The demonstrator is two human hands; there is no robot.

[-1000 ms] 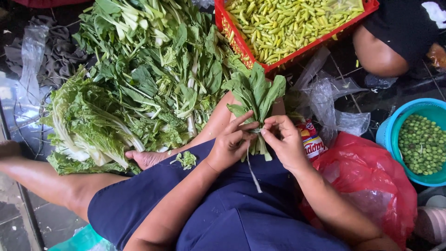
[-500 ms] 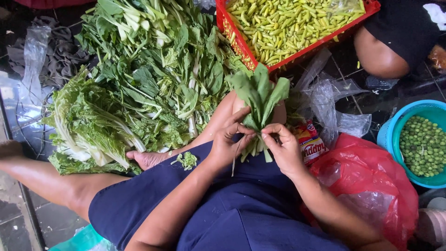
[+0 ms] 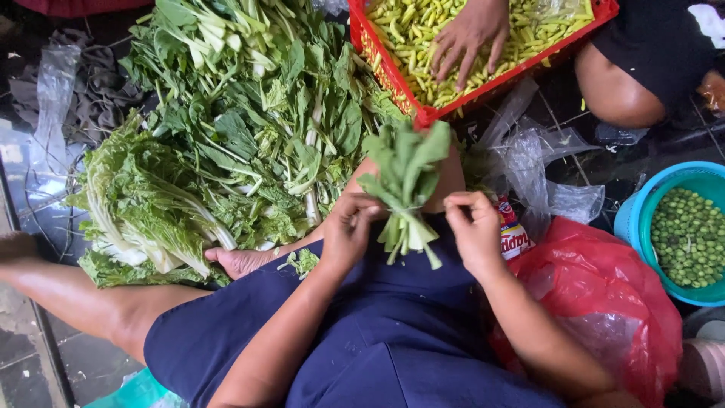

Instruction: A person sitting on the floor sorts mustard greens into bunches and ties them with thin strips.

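Left hand (image 3: 349,227) is clamped on the small bundle of soft green leafy stalks (image 3: 404,189); right hand (image 3: 474,227) pinches together beside it. Light, floppy, bruisable: best held at the firmer pale stems.

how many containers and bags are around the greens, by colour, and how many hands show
Red crate of yellow-green chillies: 1
Blue-green basin of green peas: 1
Red plastic bag: 1
Hands: 3, the left hand and right hand at the bunch of leafy greens, plus another person's hand in the crate
Total: 6
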